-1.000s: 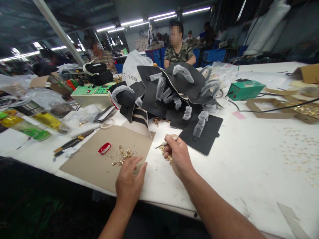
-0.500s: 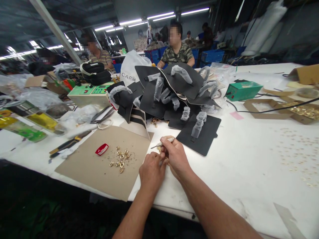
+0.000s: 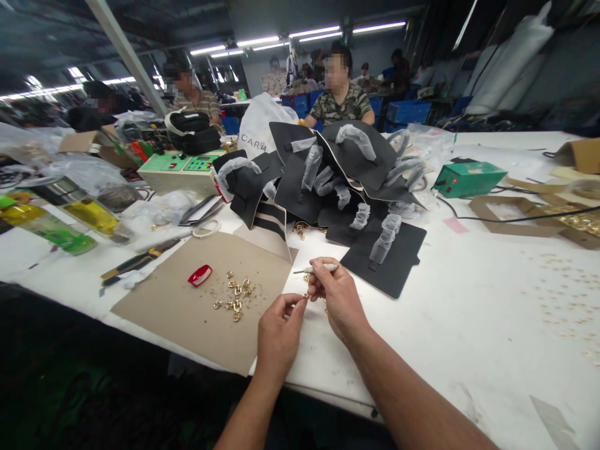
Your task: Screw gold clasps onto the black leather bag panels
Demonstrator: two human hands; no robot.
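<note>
My right hand (image 3: 338,297) is closed around a small screwdriver (image 3: 329,267) with a whitish handle, its thin metal tip pointing left. Thumb and finger of my left hand (image 3: 280,331) pinch a tiny gold metal fitting (image 3: 305,296), close to the right fingertips. A few more gold bits show beside and behind the right hand, partly hidden by it. To the left, several gold fittings (image 3: 237,305) lie among dark crumbs on a brown board (image 3: 173,312). Near them on the board is a small red and clear piece (image 3: 200,275).
Black bag panels (image 3: 391,262) with plastic-wrapped handles are piled beyond my hands. Pliers (image 3: 135,262) and bottles (image 3: 98,215) are at left. A green box (image 3: 469,179) with a cable and a cardboard tray (image 3: 515,224) stand at right. Small pieces (image 3: 567,294) dot the white table. Co-workers sit opposite.
My left hand has drawn slightly left and down from the right hand, and the gold fitting in its pinch now shows. The whole view has shifted a little.
</note>
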